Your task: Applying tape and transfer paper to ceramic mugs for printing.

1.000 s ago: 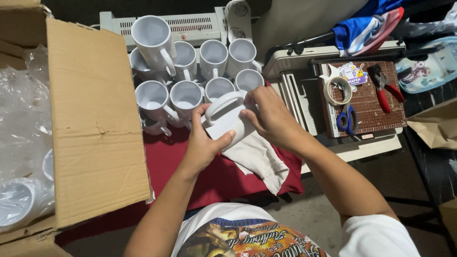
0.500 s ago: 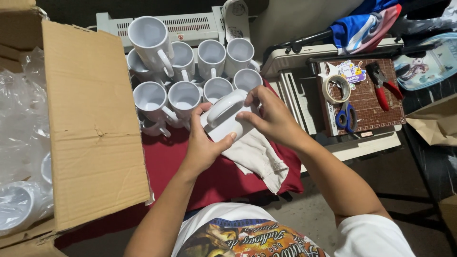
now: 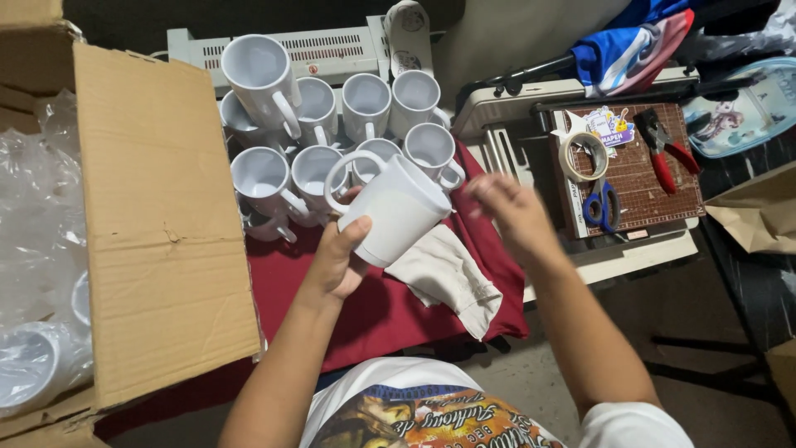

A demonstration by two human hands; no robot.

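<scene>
You are looking down at a crowded tabletop with a dark red cloth (image 3: pixel 390 307) spread over the middle of the frame. A big open cardboard box (image 3: pixel 157 232) fills the left side, and clear plastic wrap (image 3: pixel 33 207) and more white cups sit inside it at the far left. A bunch of white mugs (image 3: pixel 332 124) stands close together at the top middle of the frame, on the red cloth. Behind them lies a long white machine (image 3: pixel 332 50). At the upper right there is a brown cutting mat (image 3: pixel 638 174) with a roll of tape (image 3: pixel 584 156), blue scissors (image 3: pixel 601 207) and red pliers (image 3: pixel 663 153) on it.

Your left hand (image 3: pixel 336 261) holds one white mug (image 3: pixel 394 216) in the middle of the frame. It is tipped on its side with the handle pointing to the upper left. A beige rag (image 3: pixel 448 278) hangs just under the mug, onto the red cloth.

Your right hand (image 3: pixel 514 211) is open and blurry, a little to the right of the mug, and it holds nothing. Half a second ago both of your hands were wrapped around the mug with the rag. Now your right hand has let go and moved away to the right.
</scene>
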